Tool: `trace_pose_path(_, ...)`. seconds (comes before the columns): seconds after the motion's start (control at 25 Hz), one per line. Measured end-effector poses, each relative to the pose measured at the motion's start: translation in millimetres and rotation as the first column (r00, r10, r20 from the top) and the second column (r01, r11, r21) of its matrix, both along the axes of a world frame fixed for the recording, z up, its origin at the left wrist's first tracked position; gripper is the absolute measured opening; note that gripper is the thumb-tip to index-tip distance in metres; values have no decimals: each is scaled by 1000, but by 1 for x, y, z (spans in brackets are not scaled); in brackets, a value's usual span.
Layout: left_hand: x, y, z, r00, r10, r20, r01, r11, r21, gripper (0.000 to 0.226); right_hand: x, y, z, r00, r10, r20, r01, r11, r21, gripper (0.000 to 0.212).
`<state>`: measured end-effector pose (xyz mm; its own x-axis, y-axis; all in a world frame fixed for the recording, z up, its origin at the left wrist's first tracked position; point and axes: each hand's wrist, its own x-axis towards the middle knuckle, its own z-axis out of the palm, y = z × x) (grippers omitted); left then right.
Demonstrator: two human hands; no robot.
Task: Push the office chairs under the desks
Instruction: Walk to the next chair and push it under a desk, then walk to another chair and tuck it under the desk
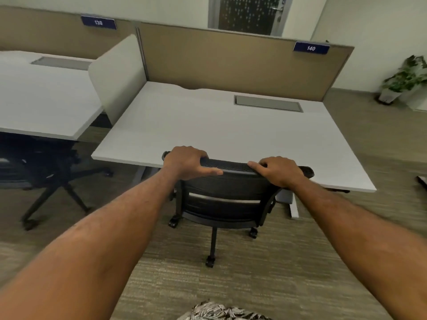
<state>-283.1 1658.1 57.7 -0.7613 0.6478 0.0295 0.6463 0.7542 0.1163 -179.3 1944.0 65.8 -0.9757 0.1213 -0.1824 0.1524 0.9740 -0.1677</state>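
Both your arms reach forward. Your left hand [187,161] and right hand [280,170] sit on the top rail of the black mesh office chair [221,199], the left near its left end and the right near its right end. Fingers of each hand are curled over the far side of the rail and clamped on it, with each thumb [211,172] lying along the near side and pointing inward. The chair faces the white counter [219,130] labelled 140 [311,48]. Its backrest top is at the counter's near edge; I cannot tell whether they touch. Its seat is hidden behind the backrest, and its rear casters stand on the carpet [265,273] on your side. A grey cable hatch [268,103] is set in the counter near the tan partition [231,63]. At left, a second chair [46,167] stands beneath the neighbouring counter [41,98], labelled 139 [98,22]. A potted plant [406,77] stands at far right.
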Motion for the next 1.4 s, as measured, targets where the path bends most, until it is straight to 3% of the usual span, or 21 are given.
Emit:
trace_pose_path(0.16,5,0,4,997,23,73,-19,998,-55,103,-13,-5,6,988,85,131,-70,991,-115,83)
trace_pose_path(0.28,18,-12,12,998,45,38,-43,998,-41,91,-36,-38,14,970,198,144,-155,951,-266,83)
trace_pose_path(0.44,39,-84,18,970,235,-61,-237,971,-36,103,-72,-133,18,918,396,-14,-371,846,-384,91)
trace_pose_path(0.6,68,-191,13,854,518,-53,-521,852,-59,111,-90,-231,19,833,535,-142,-536,717,-445,90)
trace_pose_path(0.8,117,-331,-33,654,754,61,-753,656,-54,111,-96,-360,-9,678,728,-103,-712,614,-340,86)
trace_pose_path(0.92,156,-409,-73,541,826,161,-830,555,-56,113,-86,-438,-46,659,752,17,-694,617,-370,85)
trace_pose_path(1.04,205,-472,-112,454,850,265,-851,502,-153,115,-67,-500,-90,629,767,131,-696,630,-345,87)
trace_pose_path(1.2,250,-548,-132,363,890,276,-857,435,-275,116,-52,-583,-121,534,835,131,-827,549,-125,90)
trace_pose_path(1.4,247,-649,-113,268,944,195,-928,307,-211,118,-90,-713,-102,365,931,34,-931,365,-11,93)
